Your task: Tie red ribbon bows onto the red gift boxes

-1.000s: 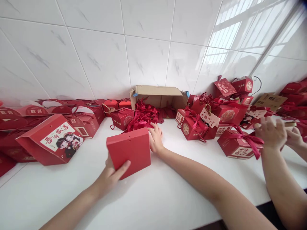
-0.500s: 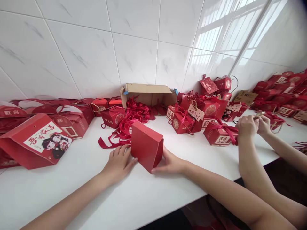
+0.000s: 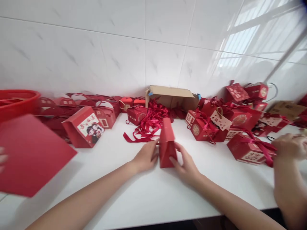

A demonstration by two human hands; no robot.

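Note:
A plain red cardboard gift box [image 3: 167,143] stands upright on the white table, its narrow side facing me. My left hand [image 3: 146,156] is closed against the box's left side, with some fingertips hidden behind it. On the right side my right hand [image 3: 188,166] grips the box, thumb on the near face and fingers behind. Just beyond lies a tangled heap of dark red ribbons [image 3: 155,115], spilling out of an open cardboard carton [image 3: 171,91].
At left, another person's hand [image 3: 3,158] holds a large red box [image 3: 35,156] near a red basin [image 3: 20,102]. A printed box [image 3: 83,127] stands at left. Finished-looking ribboned boxes [image 3: 249,148] crowd the right, beside a co-worker's hand [image 3: 291,147].
My view has swung left. The box in my hands has turned from its broad face to its narrow side, and my left hand now grips it. Another person's red box has appeared at left.

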